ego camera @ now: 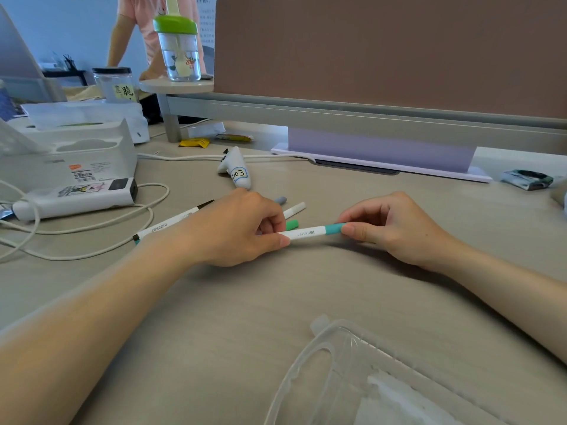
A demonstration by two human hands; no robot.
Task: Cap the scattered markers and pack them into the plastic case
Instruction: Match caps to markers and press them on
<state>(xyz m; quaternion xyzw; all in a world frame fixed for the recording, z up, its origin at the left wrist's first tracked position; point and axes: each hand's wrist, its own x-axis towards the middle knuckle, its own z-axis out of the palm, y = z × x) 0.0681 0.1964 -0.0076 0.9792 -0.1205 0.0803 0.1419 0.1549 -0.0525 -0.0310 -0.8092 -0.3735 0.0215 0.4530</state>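
Plastic case [383, 348]: open on desk, no markers visible inside.
Left hand [236, 228]: pinches teal marker [306, 233] barrel.
Right hand [395, 228]: pinches teal cap [333, 229], apparently seated.
Remaining: loose markers [171, 222] behind hands; packing unstarted.

The light is bright, soft and even. Faint shadows lie on the surface [399, 210] under the left hand [236, 228] and the right hand [395, 228]. The picture bends near its edges. The case [352, 363] at the bottom looks blurry.
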